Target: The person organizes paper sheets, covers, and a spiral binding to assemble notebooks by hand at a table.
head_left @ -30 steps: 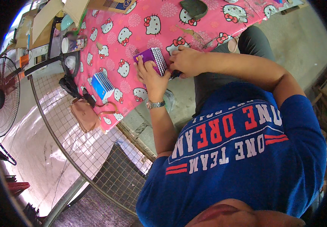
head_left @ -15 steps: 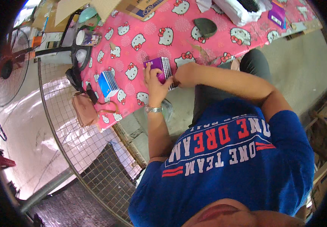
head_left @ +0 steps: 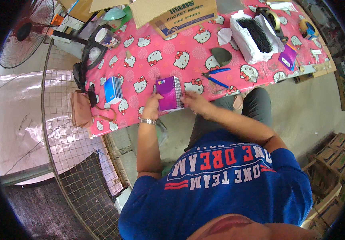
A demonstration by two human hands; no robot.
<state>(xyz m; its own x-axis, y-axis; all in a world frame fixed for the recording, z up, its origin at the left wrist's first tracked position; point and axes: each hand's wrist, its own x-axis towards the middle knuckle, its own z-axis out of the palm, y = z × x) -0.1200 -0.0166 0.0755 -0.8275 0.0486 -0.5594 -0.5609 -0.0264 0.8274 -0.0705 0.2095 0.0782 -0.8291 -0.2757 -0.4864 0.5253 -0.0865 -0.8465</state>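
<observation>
A stack of purple spiral memo pads (head_left: 167,93) sits at the near edge of the table, coils on its right side. My left hand (head_left: 152,107) is closed on its lower left corner, thumb lying over the cover. Close beside the coils is my right hand (head_left: 196,103); its fingers are smeared by motion, and whether they hold anything does not show. Blue-handled pliers (head_left: 217,77) lie spread on the table beyond my right hand. To the left stands a group of blue memo pads (head_left: 113,90).
The table has a pink patterned cover (head_left: 152,56). On it are an open carton (head_left: 188,20), a white-wrapped bundle of black coils (head_left: 256,35), a dark curved piece (head_left: 221,57), a purple pad (head_left: 287,57) and a jar (head_left: 107,38). A brown pouch (head_left: 80,109) is at the left edge.
The pliers now lie on the table, where they were not visible before. My left hand has moved from atop the purple pads to their lower left corner. The view has shifted, revealing more table at right.
</observation>
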